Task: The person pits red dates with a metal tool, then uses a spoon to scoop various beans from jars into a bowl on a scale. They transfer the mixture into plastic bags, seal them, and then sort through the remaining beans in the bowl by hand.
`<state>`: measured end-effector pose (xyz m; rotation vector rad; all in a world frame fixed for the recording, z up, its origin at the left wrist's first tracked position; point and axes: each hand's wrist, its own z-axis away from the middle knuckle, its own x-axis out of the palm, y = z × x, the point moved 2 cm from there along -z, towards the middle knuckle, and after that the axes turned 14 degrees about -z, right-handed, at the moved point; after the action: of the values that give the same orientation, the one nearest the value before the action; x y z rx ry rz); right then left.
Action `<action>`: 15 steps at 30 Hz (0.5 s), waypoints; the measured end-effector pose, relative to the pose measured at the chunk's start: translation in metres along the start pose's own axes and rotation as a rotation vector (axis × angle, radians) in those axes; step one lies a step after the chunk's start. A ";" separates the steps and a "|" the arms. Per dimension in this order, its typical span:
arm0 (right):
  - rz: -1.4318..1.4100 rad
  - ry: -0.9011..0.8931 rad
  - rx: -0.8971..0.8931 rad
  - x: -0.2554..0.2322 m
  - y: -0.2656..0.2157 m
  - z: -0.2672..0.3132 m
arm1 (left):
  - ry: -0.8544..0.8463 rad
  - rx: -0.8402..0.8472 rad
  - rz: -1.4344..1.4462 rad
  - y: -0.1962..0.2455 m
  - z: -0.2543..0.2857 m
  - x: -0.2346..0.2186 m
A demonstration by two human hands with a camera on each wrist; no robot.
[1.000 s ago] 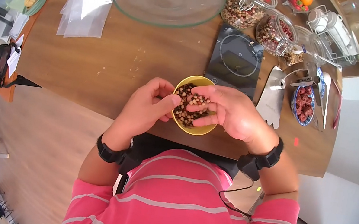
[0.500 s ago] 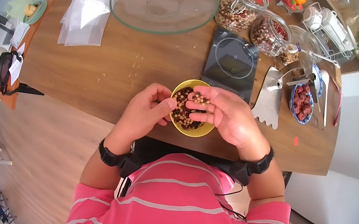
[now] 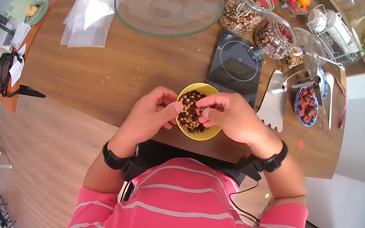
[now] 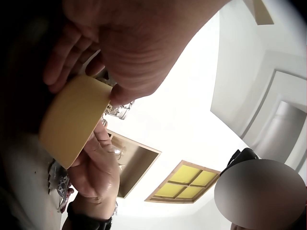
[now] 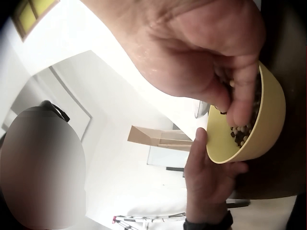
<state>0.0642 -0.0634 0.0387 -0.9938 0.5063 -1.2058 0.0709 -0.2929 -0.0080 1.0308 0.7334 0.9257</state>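
A yellow bowl (image 3: 206,136) near the front edge of the table holds mixed dried beans (image 3: 188,116), tan and dark brown. My left hand (image 3: 150,112) grips the bowl's left side, thumb at the rim and fingers around the outer wall. In the left wrist view the bowl (image 4: 76,120) shows mostly its smooth outer side. My right hand (image 3: 236,119) reaches over the right rim with curled fingers. In the right wrist view its thumb and fingers (image 5: 243,96) pinch some beans just above the others in the bowl (image 5: 272,117).
Behind the bowl lies a black induction cooker (image 3: 236,63). A metal scraper (image 3: 273,99) and a blue-patterned dish of dark red pieces (image 3: 307,105) stand to the right. Clip-top jars (image 3: 240,18), a large glass plate (image 3: 164,32) and plastic bags (image 3: 86,27) are farther back.
My right hand, held palm up with beans on its fingers over the bowl, has turned over and curled its fingers on beans. The left hand keeps hold of the bowl.
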 end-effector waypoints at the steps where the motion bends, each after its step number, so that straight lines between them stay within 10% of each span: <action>1: 0.091 -0.001 0.001 0.000 -0.004 -0.001 | -0.005 -0.004 -0.001 -0.001 0.000 0.000; 15: 1.066 -0.206 -0.020 0.017 -0.039 -0.014 | -0.031 -0.014 0.011 -0.001 0.001 -0.002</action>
<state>0.0378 -0.0855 0.0678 -0.6765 0.7440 -0.1443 0.0716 -0.2952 -0.0084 1.0363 0.6950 0.9211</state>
